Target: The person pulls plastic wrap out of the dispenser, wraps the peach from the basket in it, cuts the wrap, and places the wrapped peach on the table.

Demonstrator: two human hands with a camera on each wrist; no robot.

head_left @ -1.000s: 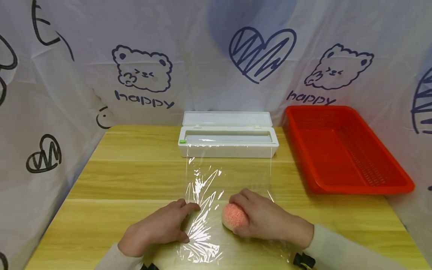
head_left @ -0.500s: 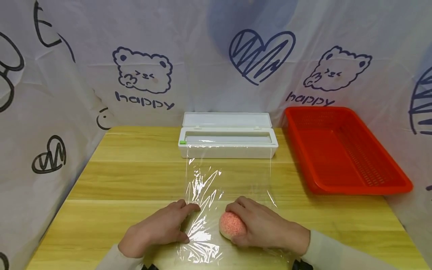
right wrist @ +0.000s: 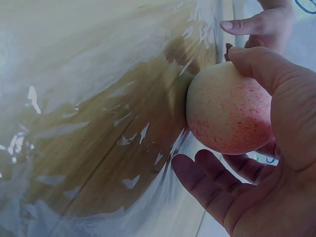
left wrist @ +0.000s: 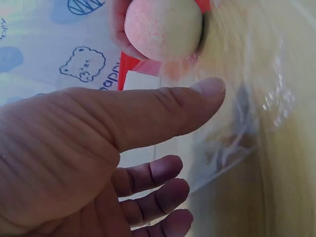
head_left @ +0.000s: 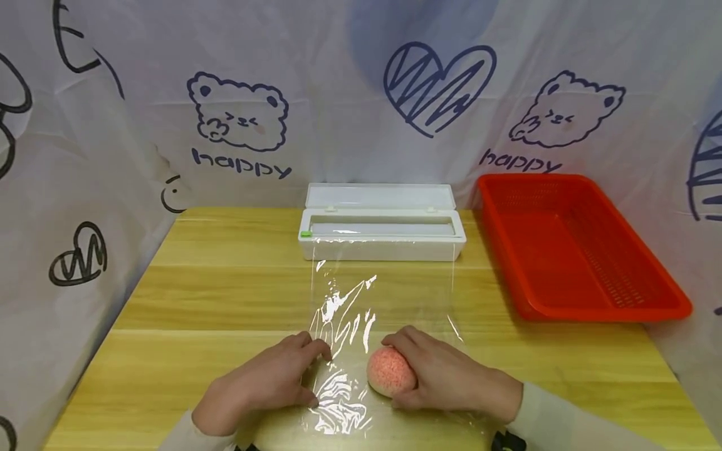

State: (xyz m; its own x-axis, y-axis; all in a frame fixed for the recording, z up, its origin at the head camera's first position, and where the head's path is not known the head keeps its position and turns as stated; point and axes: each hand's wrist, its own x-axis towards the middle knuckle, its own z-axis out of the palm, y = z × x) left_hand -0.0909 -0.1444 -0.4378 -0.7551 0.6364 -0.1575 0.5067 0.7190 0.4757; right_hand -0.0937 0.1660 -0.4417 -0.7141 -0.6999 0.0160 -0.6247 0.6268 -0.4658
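A round pink-and-cream peach [head_left: 390,372] sits on a sheet of clear cling film [head_left: 389,300] spread over the table. My right hand [head_left: 445,373] grips the peach from its right side; in the right wrist view, the thumb lies on one side of the peach [right wrist: 229,111] and fingers reach round the other. At the film's left edge, my left hand [head_left: 265,379] rests with thumb and fingers apart, the left wrist view showing nothing held between them. Behind, the film runs out of a white cling film dispenser [head_left: 383,250] whose lid stands raised.
A red plastic basket [head_left: 530,313] stands on the right of the wooden table [head_left: 186,294]. White cloth [head_left: 338,94] with bear and heart drawings hangs behind the table and along its sides.
My right hand has drawn the peach slightly nearer to me over the film. My left hand has stayed almost in place, and the film's creases near it have shifted a little.
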